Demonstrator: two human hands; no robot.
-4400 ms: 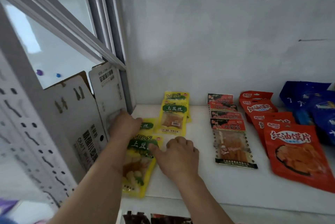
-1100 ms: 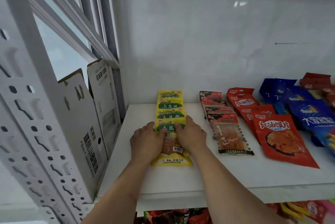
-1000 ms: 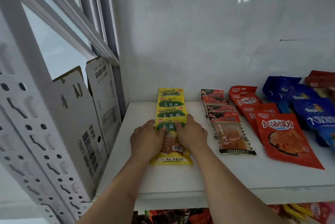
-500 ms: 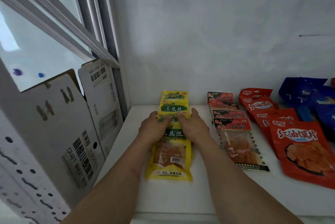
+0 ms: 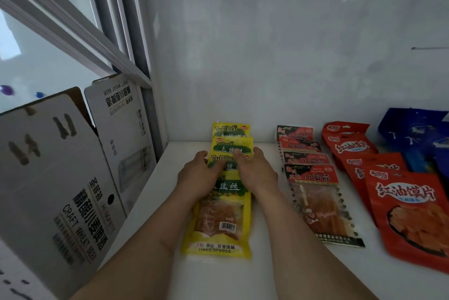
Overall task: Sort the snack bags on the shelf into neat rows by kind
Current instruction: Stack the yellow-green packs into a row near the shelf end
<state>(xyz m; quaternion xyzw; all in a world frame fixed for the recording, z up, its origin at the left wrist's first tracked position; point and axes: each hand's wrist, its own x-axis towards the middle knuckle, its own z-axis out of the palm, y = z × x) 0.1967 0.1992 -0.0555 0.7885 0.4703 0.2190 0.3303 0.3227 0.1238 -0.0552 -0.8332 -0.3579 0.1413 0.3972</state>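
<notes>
Several yellow snack bags lie in one overlapping row running from the shelf's back to its front; the front yellow bag (image 5: 218, 222) shows fully. My left hand (image 5: 198, 175) rests against the left side of the row's middle bags, thumb lying over them. On the right side, my right hand (image 5: 256, 171) presses with fairly straight fingers. To the right runs a row of clear bags with red-black headers (image 5: 318, 205), then a row of red bags (image 5: 408, 209), then blue bags (image 5: 418, 134).
A white cardboard box (image 5: 60, 178) with open flaps stands against the shelf's left side, beside a grey window frame (image 5: 136, 56). A white wall (image 5: 291, 56) closes the back. Bare white shelf (image 5: 243, 275) shows in front of the yellow row.
Over the last second both hands slid from the front yellow bag back to the middle of the row. Earlier the yellow bags lay in two loose groups; they now form one row.
</notes>
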